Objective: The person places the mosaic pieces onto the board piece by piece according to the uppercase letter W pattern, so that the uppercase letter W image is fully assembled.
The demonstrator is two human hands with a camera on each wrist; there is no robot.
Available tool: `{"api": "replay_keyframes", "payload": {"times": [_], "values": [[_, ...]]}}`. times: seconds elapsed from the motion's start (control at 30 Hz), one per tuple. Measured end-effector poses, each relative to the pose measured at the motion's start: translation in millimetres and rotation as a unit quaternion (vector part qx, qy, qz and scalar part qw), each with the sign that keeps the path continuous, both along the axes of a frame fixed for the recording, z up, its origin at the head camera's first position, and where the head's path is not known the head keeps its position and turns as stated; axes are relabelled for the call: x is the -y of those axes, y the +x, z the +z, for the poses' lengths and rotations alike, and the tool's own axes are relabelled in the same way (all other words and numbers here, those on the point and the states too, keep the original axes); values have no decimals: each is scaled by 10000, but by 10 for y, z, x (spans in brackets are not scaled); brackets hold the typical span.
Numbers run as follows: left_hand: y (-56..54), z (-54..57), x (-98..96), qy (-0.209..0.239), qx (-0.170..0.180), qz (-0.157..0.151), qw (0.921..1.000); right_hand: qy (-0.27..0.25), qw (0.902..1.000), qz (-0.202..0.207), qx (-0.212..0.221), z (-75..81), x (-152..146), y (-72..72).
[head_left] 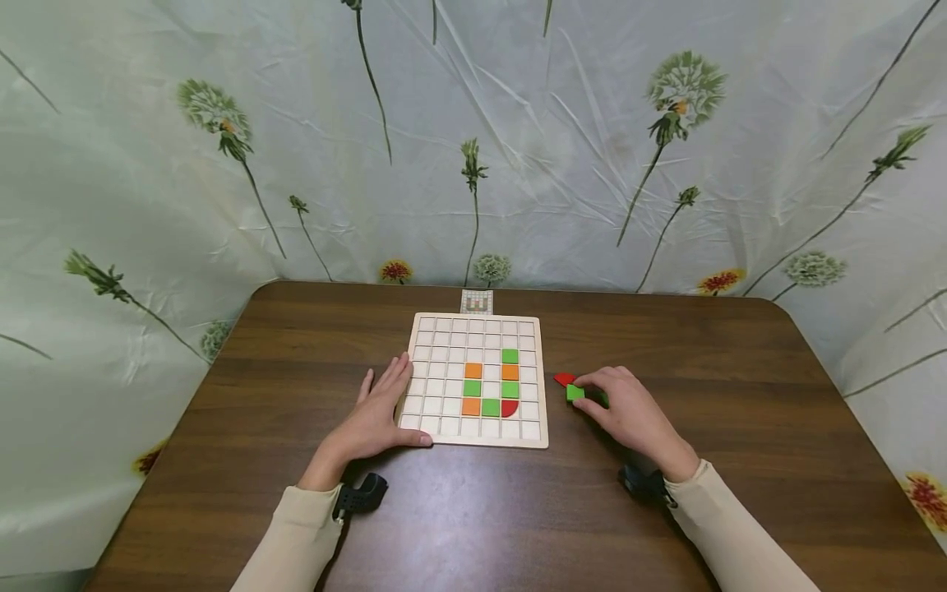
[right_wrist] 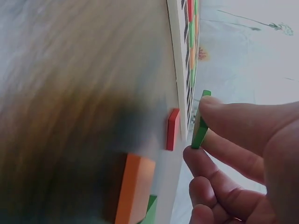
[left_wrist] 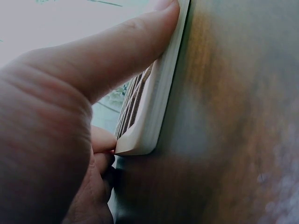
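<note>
A pale wooden grid board (head_left: pixel 451 425) lies on the table, with green, orange and red tiles in some of its squares. My left hand (head_left: pixel 376 415) rests at the board's left side, fingers straight and spread, thumb along the near edge. In the left wrist view the thumb (left_wrist: pixel 117 51) reaches along the board's rim (left_wrist: pixel 161 102). To the right of the board, my right hand (head_left: pixel 629 411) pinches a green square tile (head_left: pixel 575 394) between thumb and fingers. The right wrist view shows this green tile (right_wrist: pixel 201 128) raised on edge, above the tabletop.
A red tile (head_left: pixel 563 379) lies just right of the board. Beneath the right hand are an orange tile (right_wrist: pixel 135 189) and a green piece (right_wrist: pixel 150 212). A small printed card (head_left: pixel 477 302) lies behind the board, near a flowered curtain (head_left: pixel 562 164).
</note>
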State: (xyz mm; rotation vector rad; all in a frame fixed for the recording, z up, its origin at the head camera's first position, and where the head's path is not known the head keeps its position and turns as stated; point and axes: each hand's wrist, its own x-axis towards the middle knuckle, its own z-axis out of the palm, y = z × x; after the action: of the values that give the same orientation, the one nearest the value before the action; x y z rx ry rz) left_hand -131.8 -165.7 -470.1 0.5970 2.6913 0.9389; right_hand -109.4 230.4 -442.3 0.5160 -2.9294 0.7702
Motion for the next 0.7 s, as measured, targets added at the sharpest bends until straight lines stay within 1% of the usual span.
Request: {"api": "replay_keyframes", "payload": {"times": [0.23,0.5,0.7], "values": [[4,22,-1,5,11,-1,10000,2,10000,-21,13,4,96,-5],[12,41,-4,32,15,1,10000,-89,9998,54,-155,8,211,-7],[15,54,-5,58,39,9,10000,-197,9993,190,-271,-5,319,-14]]}}
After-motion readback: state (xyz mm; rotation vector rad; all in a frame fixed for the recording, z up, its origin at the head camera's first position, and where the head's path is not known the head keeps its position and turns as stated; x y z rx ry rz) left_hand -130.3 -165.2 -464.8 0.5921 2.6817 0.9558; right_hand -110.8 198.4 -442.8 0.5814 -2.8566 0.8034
